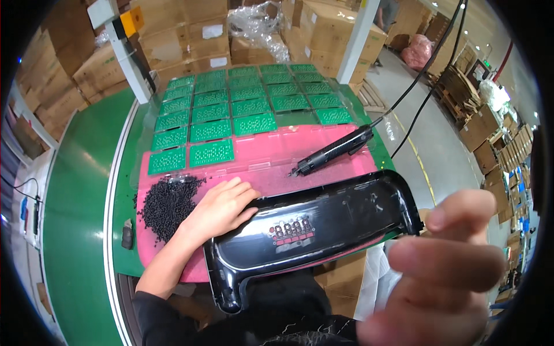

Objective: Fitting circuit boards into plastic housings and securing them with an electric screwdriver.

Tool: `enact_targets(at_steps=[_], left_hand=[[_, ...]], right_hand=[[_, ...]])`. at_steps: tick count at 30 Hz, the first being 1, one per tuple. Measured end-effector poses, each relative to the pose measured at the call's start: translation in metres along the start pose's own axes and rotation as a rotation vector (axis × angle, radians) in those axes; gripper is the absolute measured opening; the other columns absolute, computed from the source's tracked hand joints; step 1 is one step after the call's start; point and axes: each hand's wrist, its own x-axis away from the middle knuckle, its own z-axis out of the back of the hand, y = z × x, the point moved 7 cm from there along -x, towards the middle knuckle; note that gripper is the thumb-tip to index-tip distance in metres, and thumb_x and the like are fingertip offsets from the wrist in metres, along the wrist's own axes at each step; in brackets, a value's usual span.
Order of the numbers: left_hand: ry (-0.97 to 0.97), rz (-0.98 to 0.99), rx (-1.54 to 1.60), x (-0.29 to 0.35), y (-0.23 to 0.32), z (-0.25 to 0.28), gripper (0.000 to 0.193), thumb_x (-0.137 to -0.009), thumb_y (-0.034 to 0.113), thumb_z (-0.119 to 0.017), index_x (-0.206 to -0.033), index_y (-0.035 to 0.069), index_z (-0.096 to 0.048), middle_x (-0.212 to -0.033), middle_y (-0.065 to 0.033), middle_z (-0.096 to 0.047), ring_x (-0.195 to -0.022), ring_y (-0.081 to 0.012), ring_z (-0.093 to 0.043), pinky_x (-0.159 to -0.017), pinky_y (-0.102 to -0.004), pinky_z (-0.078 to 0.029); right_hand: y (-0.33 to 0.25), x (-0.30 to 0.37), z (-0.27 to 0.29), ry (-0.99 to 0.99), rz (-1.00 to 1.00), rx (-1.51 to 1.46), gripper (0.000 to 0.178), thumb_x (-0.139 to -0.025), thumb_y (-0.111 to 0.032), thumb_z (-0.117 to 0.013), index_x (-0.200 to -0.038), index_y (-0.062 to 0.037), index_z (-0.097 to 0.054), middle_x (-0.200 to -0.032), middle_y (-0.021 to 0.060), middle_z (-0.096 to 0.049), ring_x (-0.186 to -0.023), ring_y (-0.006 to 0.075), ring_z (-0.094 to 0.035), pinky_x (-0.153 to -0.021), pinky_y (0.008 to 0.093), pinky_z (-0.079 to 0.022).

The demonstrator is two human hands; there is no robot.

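My left grip (221, 209) lies half-spread at ten o'clock on the black cover (352, 222); whether my curled right grip (447, 271), at four o'clock, holds anything, I cannot tell.

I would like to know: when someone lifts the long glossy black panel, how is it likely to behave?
The glossy black panel is probably stiff: its bent left end juts past the pink mat without visible sagging. Its mirror-like shine suggests a smooth, perhaps slippery surface. Being long, with both ends bent the same way, it might tip if lifted by one end.
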Motion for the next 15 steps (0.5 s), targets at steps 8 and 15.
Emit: enact_targets(at_steps=[8, 15], left_hand=[[-0.033, 0.02, -0.03, 0.01, 0.002, -0.005, 0.024, -0.083, 0.022, -0.065, -0.101, 0.006, -0.06, -0.09, -0.0096, -0.057, -0.089, -0.0283, -0.057, -0.076, -0.0388, -0.049], [0.001, 0.039, 0.014, 0.015, -0.001, 0.001, 0.024, -0.082, 0.021, -0.065, -0.1, 0.006, -0.06, -0.089, -0.0088, -0.057, -0.088, -0.0275, -0.057, -0.077, -0.039, -0.049]], right_hand=[[-0.005, -0.055, 0.0, -0.163, 0.186, 0.237, 0.013, -0.084, -0.03, -0.061, -0.086, -0.0199, -0.053, -0.083, -0.0045, -0.046, -0.079, 0.0112, -0.044, -0.067, 0.0346, -0.031], [-0.026, -0.082, 0.001, -0.267, 0.174, 0.398, 0.013, -0.084, -0.029, -0.062, -0.084, -0.0208, -0.052, -0.08, -0.0055, -0.043, -0.075, 0.0099, -0.042, -0.063, 0.0306, -0.03]])
